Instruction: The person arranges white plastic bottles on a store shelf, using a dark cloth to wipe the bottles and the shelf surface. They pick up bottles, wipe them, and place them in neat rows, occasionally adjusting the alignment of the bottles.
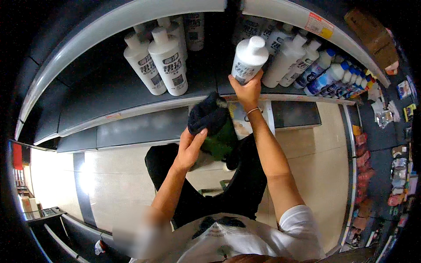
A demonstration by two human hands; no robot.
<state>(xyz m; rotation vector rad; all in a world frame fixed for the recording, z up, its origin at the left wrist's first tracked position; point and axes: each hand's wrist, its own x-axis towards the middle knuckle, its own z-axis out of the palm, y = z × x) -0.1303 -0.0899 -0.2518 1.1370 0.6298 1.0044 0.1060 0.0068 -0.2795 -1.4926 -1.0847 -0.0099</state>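
Note:
My right hand (248,90) grips a white plastic bottle (250,56) low on its body. The bottle has a rounded white cap and dark print, and it is held up in front of the shelf. In my left hand (191,147) is a dark, bunched cloth (207,116), pinched with the thumb on top. A dark green piece of fabric (221,142) hangs below it; whether the two are joined I cannot tell. Left of the held bottle, similar white bottles (169,65) stand upright on the dark shelf (105,87).
More white bottles (285,61) stand right of the held one, then blue-capped bottles (329,79). An upper shelf edge (289,15) curves overhead. A lower shelf (140,125) lies near my knees. Packaged goods hang on a rack (377,162) at the right. Pale tiled floor (118,188) surrounds my legs.

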